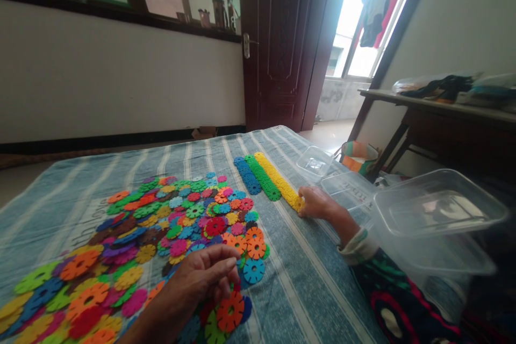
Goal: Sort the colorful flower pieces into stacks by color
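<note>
While the left hand (215, 271) hangs over the wide spread of loose, notched plastic discs in many colours (194, 209), its fingers half curled and the thumb near the index finger, no disc shows between them; what the palm side might hide, I cannot tell. The right hand (318, 204) reaches to the near end of a long row of overlapping yellow plastic discs (278, 180), fingertips drawn together at the last one; whether that grip pinches the disc or only steadies it is not clear. Just beside lie a row of green plastic discs (263, 178) and a shorter row of blue plastic discs (247, 176), roughly parallel, probably overlapped so that each colour keeps a straight line. Clear plastic containers (439, 201) stand past the right forearm, apart from the rows, which likely leaves the striped blue-and-white cloth (282, 258) between free for the hands.
</note>
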Motion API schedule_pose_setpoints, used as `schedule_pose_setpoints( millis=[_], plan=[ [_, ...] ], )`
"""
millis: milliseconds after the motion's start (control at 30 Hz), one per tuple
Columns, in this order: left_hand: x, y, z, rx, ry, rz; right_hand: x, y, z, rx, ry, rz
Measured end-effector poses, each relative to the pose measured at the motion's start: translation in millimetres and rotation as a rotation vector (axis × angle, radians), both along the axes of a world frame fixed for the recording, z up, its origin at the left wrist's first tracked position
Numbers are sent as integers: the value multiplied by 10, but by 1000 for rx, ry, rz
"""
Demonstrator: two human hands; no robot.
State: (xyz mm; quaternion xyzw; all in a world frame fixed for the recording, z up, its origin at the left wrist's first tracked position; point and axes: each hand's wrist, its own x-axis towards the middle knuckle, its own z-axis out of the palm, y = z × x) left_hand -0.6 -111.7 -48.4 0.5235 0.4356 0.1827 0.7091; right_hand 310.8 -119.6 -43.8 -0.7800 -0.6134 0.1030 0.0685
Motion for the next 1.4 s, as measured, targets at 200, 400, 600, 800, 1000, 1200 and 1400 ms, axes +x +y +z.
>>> schedule_pose_setpoints(
  millis=[200, 400, 600, 800, 1000, 1200, 1400],
  plan=[
    [-17, 9, -14, -6, -4, -4, 9, 6, -7, -12, -57, 8],
    [0, -8, 48, -4, -5, 2, -5, 14, 8, -14, -73, 16],
    [41, -75, 147, 27, 20, 63, -23, 19, 28, -16, -63, 4],
    [41, -52, 99, 16, 5, 76, -11, -2, 89, -27, -41, 12],
    [20, -8, 111, -18, 29, 22, -3, -35, 148, -61, -18, 7],
    [42, -84, 231, 45, 54, 47, -2, -40, 166, -88, -14, -4],
    [49, -103, 248, 47, 51, 47, 2, -54, 163, -81, 11, -23]
  ],
)
